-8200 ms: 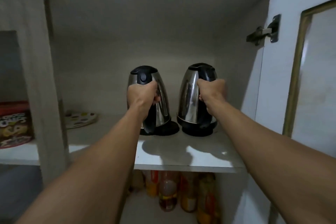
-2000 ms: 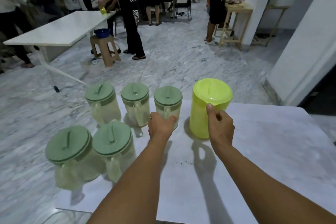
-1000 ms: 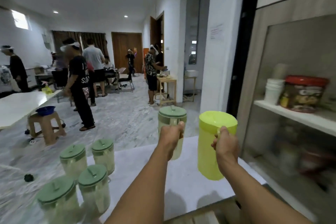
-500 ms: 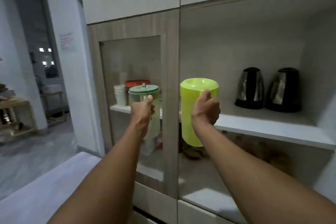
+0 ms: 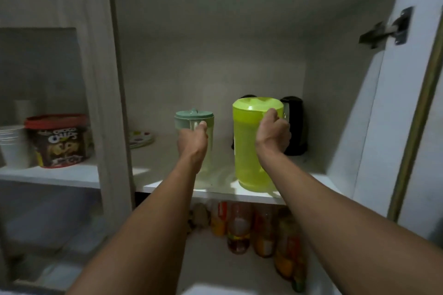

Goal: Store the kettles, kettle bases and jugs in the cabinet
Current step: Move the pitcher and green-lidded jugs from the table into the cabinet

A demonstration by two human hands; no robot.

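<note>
Jugs point(image 5: 249, 146) apparently resting on shelf point(image 5: 215, 189).

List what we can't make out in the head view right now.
- Two dark kettles at the shelf back: mostly hidden by the lime-green plastic jug and the right hand.
- Jug handles: covered by the left hand and the right hand.
- Clear jug with a sage-green lid: its base is behind the left forearm.
- Bottles below the shelf: labels blurred, dim.

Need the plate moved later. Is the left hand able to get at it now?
Probably not yet: the left hand grips the green-lidded jug. Once freed, the way to the plate looks open.
</note>
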